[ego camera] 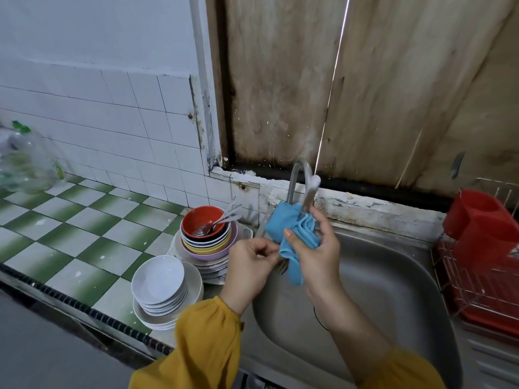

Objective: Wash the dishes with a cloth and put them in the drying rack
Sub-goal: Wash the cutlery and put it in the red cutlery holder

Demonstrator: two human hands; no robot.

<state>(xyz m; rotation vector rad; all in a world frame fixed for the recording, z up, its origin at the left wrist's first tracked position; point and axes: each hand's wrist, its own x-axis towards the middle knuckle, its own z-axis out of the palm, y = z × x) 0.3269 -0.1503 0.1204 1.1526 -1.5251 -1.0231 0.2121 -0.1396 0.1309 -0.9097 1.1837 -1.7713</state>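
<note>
While left hand (250,265) pinches forks (283,267), right hand (317,248) grips cloth (283,220) wrapped round them.

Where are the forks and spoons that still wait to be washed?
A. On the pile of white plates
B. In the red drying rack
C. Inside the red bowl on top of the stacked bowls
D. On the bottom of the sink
C: the unwashed cutlery lies inside the red bowl, which tops the stack of bowls just left of the sink.
</note>
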